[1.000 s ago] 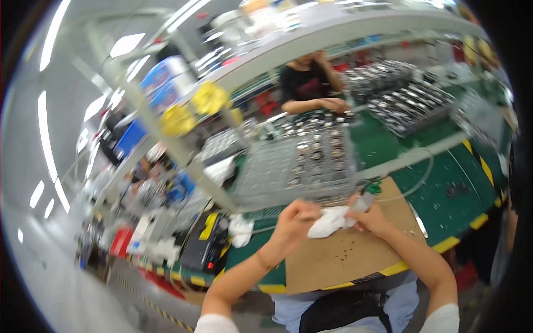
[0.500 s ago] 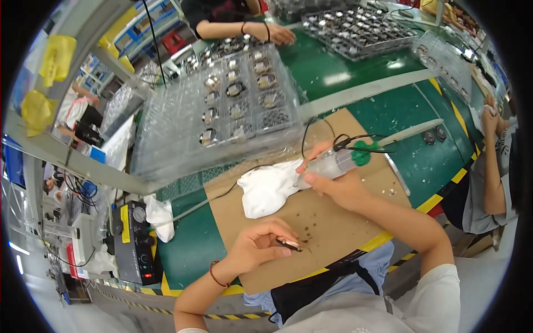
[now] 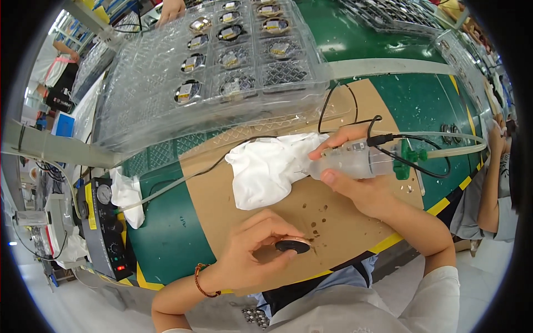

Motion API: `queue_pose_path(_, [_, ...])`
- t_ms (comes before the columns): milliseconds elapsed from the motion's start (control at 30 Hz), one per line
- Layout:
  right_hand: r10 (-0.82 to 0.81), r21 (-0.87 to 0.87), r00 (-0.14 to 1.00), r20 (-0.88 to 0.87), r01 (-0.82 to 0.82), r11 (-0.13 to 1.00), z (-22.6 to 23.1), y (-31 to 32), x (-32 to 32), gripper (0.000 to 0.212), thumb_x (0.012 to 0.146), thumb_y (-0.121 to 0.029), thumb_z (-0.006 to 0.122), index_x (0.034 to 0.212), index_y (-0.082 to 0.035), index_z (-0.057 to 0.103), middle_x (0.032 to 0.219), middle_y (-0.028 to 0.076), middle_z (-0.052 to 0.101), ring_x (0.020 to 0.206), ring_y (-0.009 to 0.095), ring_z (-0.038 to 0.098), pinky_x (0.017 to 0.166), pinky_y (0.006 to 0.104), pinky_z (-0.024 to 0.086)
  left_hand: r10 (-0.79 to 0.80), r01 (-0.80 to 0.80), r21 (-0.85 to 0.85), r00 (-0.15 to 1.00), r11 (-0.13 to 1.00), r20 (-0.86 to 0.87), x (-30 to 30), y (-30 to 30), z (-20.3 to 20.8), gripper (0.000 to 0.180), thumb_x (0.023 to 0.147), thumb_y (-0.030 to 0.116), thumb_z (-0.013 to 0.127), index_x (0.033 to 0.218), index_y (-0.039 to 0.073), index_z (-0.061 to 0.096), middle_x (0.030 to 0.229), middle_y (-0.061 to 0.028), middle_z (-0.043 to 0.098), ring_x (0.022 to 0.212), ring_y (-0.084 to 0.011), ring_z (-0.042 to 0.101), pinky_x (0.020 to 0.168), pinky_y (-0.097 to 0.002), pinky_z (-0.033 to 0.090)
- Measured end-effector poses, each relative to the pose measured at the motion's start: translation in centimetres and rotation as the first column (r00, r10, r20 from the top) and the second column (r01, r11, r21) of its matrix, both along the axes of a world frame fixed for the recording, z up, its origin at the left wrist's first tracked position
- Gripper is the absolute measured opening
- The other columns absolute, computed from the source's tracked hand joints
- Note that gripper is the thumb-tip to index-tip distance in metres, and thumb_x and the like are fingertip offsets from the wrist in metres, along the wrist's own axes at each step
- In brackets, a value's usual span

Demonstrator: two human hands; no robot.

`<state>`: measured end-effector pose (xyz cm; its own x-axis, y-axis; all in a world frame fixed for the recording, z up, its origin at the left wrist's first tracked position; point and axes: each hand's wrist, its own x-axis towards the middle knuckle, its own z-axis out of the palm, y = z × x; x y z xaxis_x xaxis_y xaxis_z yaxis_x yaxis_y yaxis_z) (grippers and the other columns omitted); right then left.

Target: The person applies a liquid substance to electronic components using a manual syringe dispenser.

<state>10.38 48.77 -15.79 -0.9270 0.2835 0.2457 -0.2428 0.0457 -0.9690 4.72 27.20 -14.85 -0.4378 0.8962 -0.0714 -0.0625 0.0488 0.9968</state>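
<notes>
My left hand (image 3: 256,250) pinches a small round dark disc (image 3: 292,246) by its edges above the brown cardboard (image 3: 216,188). In my right hand (image 3: 361,191) is a clear dispensing syringe (image 3: 358,162) with a green cap (image 3: 403,159), lying nearly level, its tip end pointing left. A hose runs from the cap, and a black cable loops by it. The tip reaches the right edge of a crumpled white cloth (image 3: 261,169) on the cardboard. Dark spots dot the cardboard between the disc and the syringe.
Stacked clear plastic trays (image 3: 222,105) holding round parts stand at the far left. A black control box (image 3: 102,230) with a gauge is at the left, a white cloth (image 3: 127,197) beside it. Two dark round parts (image 3: 450,133) lie at the right. Another person's hand (image 3: 171,11) is beyond the trays.
My view has shifted. The disc in my left hand has turned from edge-on to show its dark face. The syringe has swung closer to level, its hose now bowing out to the right.
</notes>
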Motion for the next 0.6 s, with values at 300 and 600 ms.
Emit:
queue_pose_path(300, [0.038, 0.046, 0.998, 0.045, -0.04, 0.998, 0.4, 0.1, 0.5, 0.039, 0.077, -0.015, 0.066, 0.104, -0.008, 0.038, 0.091, 0.014, 0.056, 0.082, 0.018, 0.059, 0.066, 0.0287, 0.049, 0.201, -0.198, 0.039, 0.974, 0.979, -0.104, 0.3, -0.1, -0.7, 0.027, 0.07, -0.007, 0.065, 0.095, 0.0, 0.058, 0.087, -0.008, 0.062, 0.081, -0.0134, 0.061, 0.07, -0.025, 0.051])
queue_pose_path(600, [0.105, -0.292, 0.994, -0.022, -0.107, 0.95, 0.3, -1.4, 1.1, 0.051, 0.077, -0.039, 0.067, 0.102, -0.011, 0.033, 0.084, 0.014, 0.054, 0.049, 0.013, 0.051, 0.036, 0.0213, 0.041, 0.275, -0.286, -0.01, 0.93, 0.958, -0.246, -0.1, 0.7, -0.8, 0.028, 0.069, -0.005, 0.067, 0.096, -0.002, 0.059, 0.086, -0.0075, 0.061, 0.075, -0.0126, 0.062, 0.066, -0.0232, 0.053])
